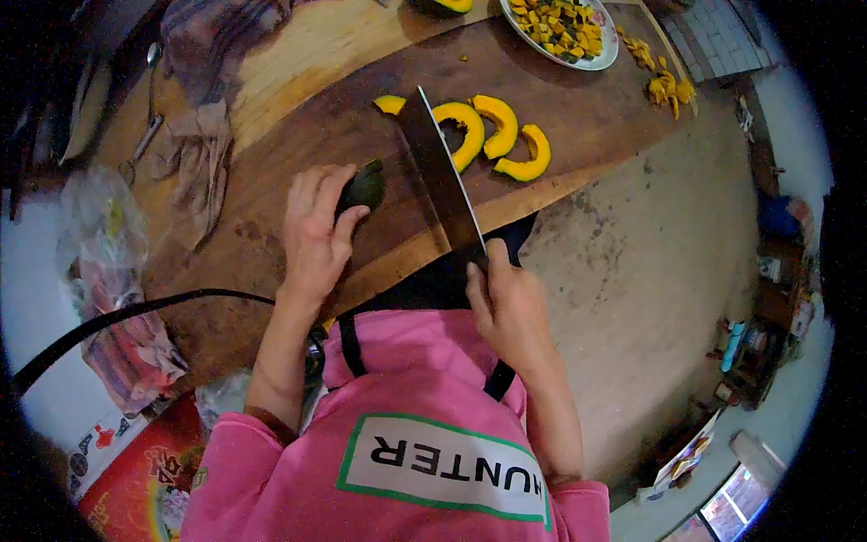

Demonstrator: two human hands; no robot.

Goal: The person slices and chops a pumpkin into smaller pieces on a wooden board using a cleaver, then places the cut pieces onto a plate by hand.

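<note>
My left hand (316, 221) is closed around a dark green pumpkin piece (364, 188), pressing it on the wooden table (298, 126). A cleaver (440, 167) is gripped by its handle in my right hand (510, 303); its broad dark blade extends away from me over the table, to the right of the pumpkin piece and apart from it. Curved yellow pumpkin slices (498, 128) with green rind lie just beyond and right of the blade. The blade partly covers one of them, and a small yellow pumpkin piece (389, 105) shows on its left side.
A white plate (596, 63) of diced pumpkin stands at the far edge, beside yellow scraps (670, 88). Another pumpkin piece (441, 5) lies at the top. Crumpled cloths (200, 154), a spoon (153, 56) and a plastic bag (107, 226) are at left. A black cable (135, 309) arcs nearby.
</note>
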